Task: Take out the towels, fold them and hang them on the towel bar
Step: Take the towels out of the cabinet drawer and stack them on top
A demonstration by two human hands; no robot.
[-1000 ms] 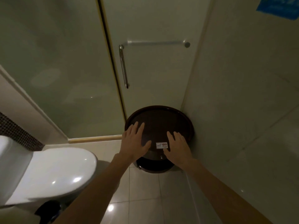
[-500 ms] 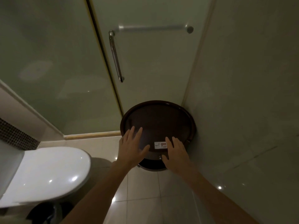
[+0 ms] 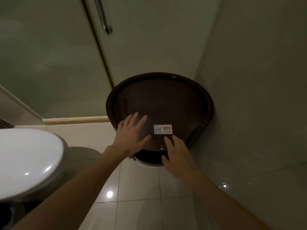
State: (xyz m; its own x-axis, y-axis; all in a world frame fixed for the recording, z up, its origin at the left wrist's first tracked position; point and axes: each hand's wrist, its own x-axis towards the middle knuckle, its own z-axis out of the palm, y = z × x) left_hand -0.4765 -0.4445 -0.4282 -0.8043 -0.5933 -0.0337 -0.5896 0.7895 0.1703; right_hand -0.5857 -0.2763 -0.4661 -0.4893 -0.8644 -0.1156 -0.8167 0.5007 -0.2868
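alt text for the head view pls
An open left hand is over the top of a dark round cabinet in a bathroom corner; the open right hand is at its front edge, below a white label. A toilet sits left, a glass shower door behind.

Dark glossy wooden table; frosted glass door; glossy floor tiles; glossy toilet lid.

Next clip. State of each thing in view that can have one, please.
Round dark cabinet: front looks shut; no towel out.
Left hand: open, fingers spread over the cabinet top.
Right hand: open, fingers straight at the cabinet's front edge.
WiFi card: flat on the cabinet top.
Toilet lid: down.
Shower door: appears shut.
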